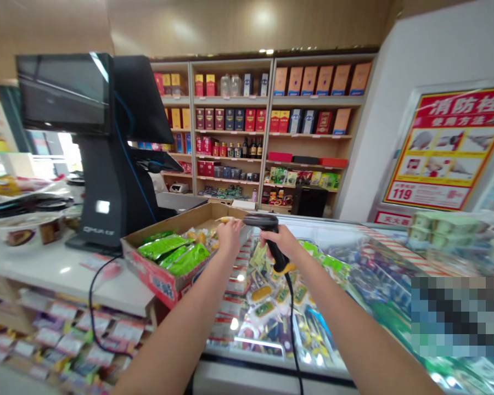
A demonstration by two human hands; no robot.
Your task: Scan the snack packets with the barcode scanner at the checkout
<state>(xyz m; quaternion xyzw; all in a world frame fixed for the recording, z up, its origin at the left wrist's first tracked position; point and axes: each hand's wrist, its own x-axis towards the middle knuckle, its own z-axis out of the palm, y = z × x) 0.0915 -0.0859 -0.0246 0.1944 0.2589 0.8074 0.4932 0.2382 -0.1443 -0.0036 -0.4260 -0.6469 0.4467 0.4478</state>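
Scanner [262, 220] is up over the glass case [333, 233], in the R hand [283, 240]; R fingers wrap its grip, prob. so the nose can face the L hand [229, 229]. L fingers are pinched tight, seemingly on a small yellowish item [224, 220], just off the nose; can't tell what it is. Cord [292, 323] hangs below the grip, prob. to stay clear of both arms.

Next to the L hand: open box [150, 275] w/ green packs [167, 246] in its near-L part, yellowish packs [201, 236] farther R; low walls prob. keep them together. Case holds assorted packs [260, 294], seen thru glass. Farther L, POS [119, 181] stands on the white surface [61, 277], w/ a bowl [14, 233] beyond.
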